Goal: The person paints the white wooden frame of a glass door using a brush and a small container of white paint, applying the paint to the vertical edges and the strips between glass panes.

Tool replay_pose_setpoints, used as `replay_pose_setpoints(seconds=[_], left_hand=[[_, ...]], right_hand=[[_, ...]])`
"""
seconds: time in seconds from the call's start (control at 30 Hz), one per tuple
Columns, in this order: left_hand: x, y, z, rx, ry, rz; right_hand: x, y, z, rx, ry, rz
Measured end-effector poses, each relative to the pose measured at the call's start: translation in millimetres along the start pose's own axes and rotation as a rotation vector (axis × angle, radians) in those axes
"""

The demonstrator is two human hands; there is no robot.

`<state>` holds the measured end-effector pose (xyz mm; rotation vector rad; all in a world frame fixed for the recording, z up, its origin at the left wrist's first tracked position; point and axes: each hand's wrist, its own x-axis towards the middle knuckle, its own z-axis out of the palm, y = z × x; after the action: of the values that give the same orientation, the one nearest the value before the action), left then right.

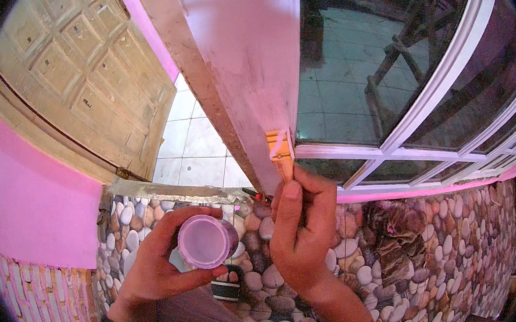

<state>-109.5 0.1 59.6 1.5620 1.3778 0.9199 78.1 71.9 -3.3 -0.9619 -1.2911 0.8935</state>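
Note:
My left hand is wrapped round a small plastic cup of pale lilac-white liquid, held low in the middle. Fingers of my right hand pinch a paintbrush with an orange band and wooden handle. The brush end is up against the wide pale-pink post, near its edge by the window; whether the bristles touch it I cannot tell exactly. Streaky, uneven color shows above the brush. A brown, scuffed strip runs along the post's left edge.
A wooden panelled door stands left, opening onto white tiles. A white-framed glass window fills the right. On the pebble-patterned floor lie a dark crumpled item and a striped object; a small red-black object sits by the post's base.

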Motion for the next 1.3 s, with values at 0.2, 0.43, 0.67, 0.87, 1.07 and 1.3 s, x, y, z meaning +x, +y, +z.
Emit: replay_pose_setpoints(seconds=[0.2, 0.43, 0.67, 0.87, 1.07, 1.3], left_hand=[[0.1, -2.0, -0.7, 0.023, 0.009, 0.035], [2.0, -0.5, -0.8, 0.004, 0.046, -0.020], [8.4, -1.7, 0.7, 0.058, 0.011, 0.015], [5.0, -5.0, 2.3, 0.010, 0.046, 0.047], [4.9, -2.3, 3.4, 0.011, 0.066, 0.069], [3.6, 3.0, -0.7, 0.026, 0.098, 0.089]], right_hand=[[-16.1, 0.1, -8.3, 0.119, 0.010, 0.277], [-42.5, 10.0, -23.8, 0.049, -0.115, 0.522], [-18.2, -19.3, -12.7, 0.077, -0.050, 0.077], [-13.8, 2.3, -7.3, 0.208, 0.023, 0.268], [-48.0, 42.5, -24.7, 0.012, -0.032, 0.404], [-48.5, -3.6, -15.9, 0.118, -0.100, 0.050]])
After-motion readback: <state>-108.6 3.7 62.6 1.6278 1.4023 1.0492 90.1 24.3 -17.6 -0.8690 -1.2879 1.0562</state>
